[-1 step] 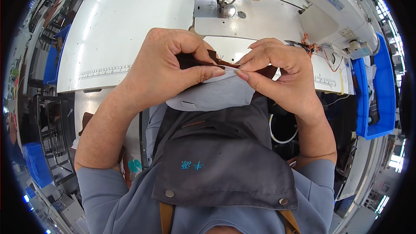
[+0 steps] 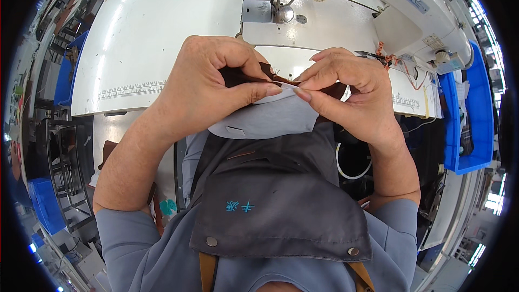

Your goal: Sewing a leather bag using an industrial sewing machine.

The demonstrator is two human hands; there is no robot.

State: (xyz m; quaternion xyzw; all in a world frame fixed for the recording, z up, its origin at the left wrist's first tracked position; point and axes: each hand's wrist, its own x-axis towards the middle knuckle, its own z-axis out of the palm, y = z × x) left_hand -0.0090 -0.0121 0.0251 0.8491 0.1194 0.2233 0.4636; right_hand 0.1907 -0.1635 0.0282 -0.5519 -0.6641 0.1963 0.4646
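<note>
Between my hands hangs a folded piece of fabric, with a light grey cloth layer (image 2: 265,120) facing me and dark brown cloth (image 2: 233,75) behind it. My left hand (image 2: 216,78) pinches the upper edge between thumb and fingers. Close beside it, my right hand (image 2: 351,84) grips the same edge, thumb tip on the grey layer. A small slit-like mark shows low on the grey cloth. The fabric is held up in front of my dark apron (image 2: 275,194), at the near edge of the sewing table. Its brown side is mostly hidden by my fingers.
Beyond my hands stands a sewing machine (image 2: 427,11), its presser foot (image 2: 278,8) above a metal plate. Thread snips (image 2: 373,55) with orange cord lie right on the white table (image 2: 162,27). A blue bin (image 2: 478,151) is at the far right. Measuring tape strips run along the table's near edge.
</note>
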